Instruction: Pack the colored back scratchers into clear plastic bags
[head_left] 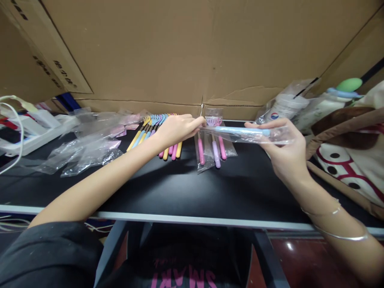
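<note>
A light-blue-handled back scratcher (240,130) in a clear plastic sleeve is held level above the table, between both hands. My right hand (286,150) grips the sleeve around the handle end, thumb and fingers on either side. At the other end, the fingers of my left hand (181,127) are pinched together on the sleeve and the scratcher's head, which they mostly hide. Below lie several bagged back scratchers (215,150) with pink and purple handles. Behind my left forearm is a row of unbagged back scratchers (141,136) with yellow, blue, purple and pink handles.
Loose clear plastic sleeves (81,140) and pink cards (120,130) lie at the left, beside a white power strip (39,132). A bagged cup (282,109), a bottle (339,100) and a cloth bag (354,160) stand at the right. A cardboard wall (180,52) closes off the back.
</note>
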Demonstrator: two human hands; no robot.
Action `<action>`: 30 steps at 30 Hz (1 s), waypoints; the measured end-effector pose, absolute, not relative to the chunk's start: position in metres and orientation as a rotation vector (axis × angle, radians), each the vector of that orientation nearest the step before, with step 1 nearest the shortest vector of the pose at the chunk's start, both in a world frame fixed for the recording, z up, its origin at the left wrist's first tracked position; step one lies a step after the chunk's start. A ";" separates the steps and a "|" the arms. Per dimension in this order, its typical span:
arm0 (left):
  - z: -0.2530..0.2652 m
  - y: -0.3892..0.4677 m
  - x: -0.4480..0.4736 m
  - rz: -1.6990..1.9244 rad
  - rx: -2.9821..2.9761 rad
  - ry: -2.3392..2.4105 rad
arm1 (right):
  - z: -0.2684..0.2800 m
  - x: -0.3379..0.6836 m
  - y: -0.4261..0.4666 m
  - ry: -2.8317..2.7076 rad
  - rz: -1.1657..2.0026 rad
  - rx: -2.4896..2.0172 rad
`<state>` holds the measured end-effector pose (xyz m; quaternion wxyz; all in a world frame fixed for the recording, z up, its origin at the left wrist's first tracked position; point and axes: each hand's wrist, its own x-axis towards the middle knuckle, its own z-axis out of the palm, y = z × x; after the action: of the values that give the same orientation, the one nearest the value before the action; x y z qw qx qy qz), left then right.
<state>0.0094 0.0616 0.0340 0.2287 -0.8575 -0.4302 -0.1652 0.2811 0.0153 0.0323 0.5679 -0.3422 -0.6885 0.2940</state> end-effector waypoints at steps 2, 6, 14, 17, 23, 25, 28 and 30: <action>0.032 0.066 0.014 -0.358 -2.338 -1.166 | 0.031 0.275 0.005 -1.832 0.469 -0.790; 0.024 0.071 0.016 -0.219 -2.306 -1.111 | 0.023 0.262 -0.005 -2.362 -0.020 -0.466; 0.006 0.077 0.005 -0.138 -2.336 -1.015 | 0.008 0.238 -0.001 -2.582 -0.568 -0.151; 0.003 0.078 0.000 -0.128 -2.381 -0.994 | 0.005 0.231 -0.002 -2.605 -0.638 -0.097; 0.008 0.058 -0.010 -0.181 -2.488 -0.759 | 0.001 0.226 -0.004 -2.637 -0.645 -0.116; 0.010 0.044 -0.014 -0.202 -2.521 -0.650 | 0.000 0.226 -0.004 -2.654 -0.632 -0.133; 0.008 0.020 -0.017 -0.284 -2.512 -0.491 | -0.002 0.228 -0.003 -2.664 -0.622 -0.156; 0.006 0.004 -0.018 -0.369 -2.454 -0.377 | -0.003 0.229 -0.003 -2.664 -0.612 -0.164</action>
<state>-0.0184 0.0041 0.0055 0.3104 -0.9294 -0.1427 -0.1397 0.2293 -0.0026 -0.0028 0.2003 -0.0586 -0.9531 -0.2191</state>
